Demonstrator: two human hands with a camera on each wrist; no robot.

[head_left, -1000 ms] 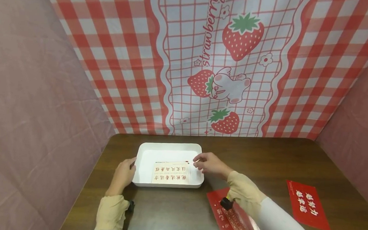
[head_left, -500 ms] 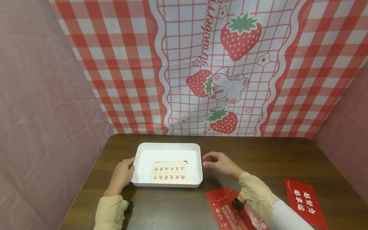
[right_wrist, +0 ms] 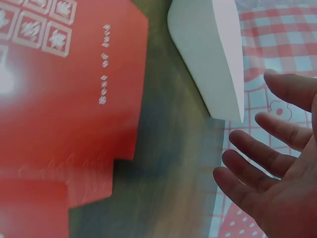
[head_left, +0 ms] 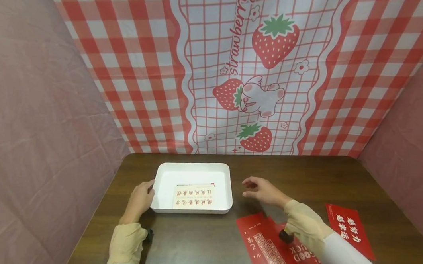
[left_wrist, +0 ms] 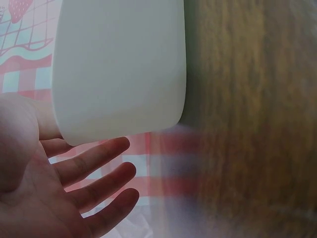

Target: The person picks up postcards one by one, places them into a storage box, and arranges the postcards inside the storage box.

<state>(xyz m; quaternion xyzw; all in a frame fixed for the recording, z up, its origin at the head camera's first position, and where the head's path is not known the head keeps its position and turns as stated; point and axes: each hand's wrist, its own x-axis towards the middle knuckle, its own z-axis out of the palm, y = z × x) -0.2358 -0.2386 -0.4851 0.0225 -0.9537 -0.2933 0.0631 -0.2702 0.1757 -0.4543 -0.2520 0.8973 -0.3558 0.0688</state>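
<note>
Here the white tray (head_left: 194, 166) sits between the left hand (head_left: 140, 200), touching its side, and the empty, loose-fingered right hand (head_left: 263, 191).

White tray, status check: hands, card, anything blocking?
Left hand open against the tray edge. Right hand open, empty, above the table. Card flat in the tray. Nothing blocking.

Dark brown wooden table (head_left: 198, 243) before me, red printed paper envelopes (head_left: 263, 242) lying flat near my right sleeve, another red card with white characters (head_left: 350, 231) at right, red-and-white checked strawberry cloth backdrop (head_left: 243, 70), pink cloth side walls (head_left: 36, 111).
</note>
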